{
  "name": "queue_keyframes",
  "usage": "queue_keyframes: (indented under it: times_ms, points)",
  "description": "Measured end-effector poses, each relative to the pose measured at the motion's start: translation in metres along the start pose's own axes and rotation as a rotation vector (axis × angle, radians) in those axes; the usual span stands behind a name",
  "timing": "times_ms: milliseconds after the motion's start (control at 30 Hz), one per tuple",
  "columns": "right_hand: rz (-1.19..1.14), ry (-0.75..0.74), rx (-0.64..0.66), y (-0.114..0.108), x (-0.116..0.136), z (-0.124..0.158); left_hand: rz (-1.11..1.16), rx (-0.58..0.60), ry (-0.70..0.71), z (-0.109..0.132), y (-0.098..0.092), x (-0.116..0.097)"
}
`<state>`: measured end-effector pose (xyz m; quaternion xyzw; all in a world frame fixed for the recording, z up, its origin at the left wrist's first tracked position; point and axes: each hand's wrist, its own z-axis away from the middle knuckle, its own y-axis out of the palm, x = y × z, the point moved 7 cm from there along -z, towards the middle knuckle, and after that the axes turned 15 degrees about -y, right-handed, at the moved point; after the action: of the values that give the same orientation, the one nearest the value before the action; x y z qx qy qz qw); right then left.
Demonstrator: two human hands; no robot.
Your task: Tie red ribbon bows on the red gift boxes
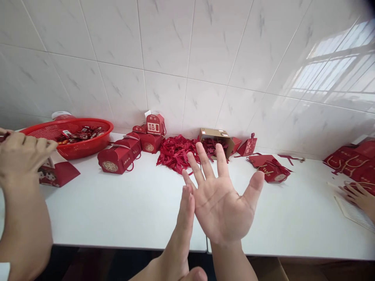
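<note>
My right hand is raised over the white table, palm towards me and fingers spread wide, holding nothing. My left hand is edge-on just left of it, fingers stretched straight, their tips touching the little-finger side of the right palm. It holds nothing either. Behind the hands lie a heap of red ribbons and a small cardboard box tipped on its side.
A red basket of small packets stands far left, with several red gift boxes beside it. More red boxes and flat red bags lie right. Another person's hand is at left, and another's at right. A tiled wall backs the table.
</note>
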<state>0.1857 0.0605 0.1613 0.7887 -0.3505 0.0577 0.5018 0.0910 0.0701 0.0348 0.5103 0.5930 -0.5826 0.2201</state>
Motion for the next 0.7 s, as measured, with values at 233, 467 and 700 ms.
queue_keyframes:
  times_ms: [233, 467, 700]
  points:
    - [-0.095, -0.025, 0.013, 0.002, 0.001, 0.002, 0.061, 0.054, 0.106, 0.010, 0.008, -0.026]
    - [0.055, 0.003, 0.005, 0.001, 0.002, 0.004, 0.104, 0.047, 0.209, 0.017, 0.013, -0.051]
    - [0.324, -0.094, 0.061, -0.012, -0.011, -0.005, 0.040, -0.030, 0.234, 0.020, 0.019, -0.059]
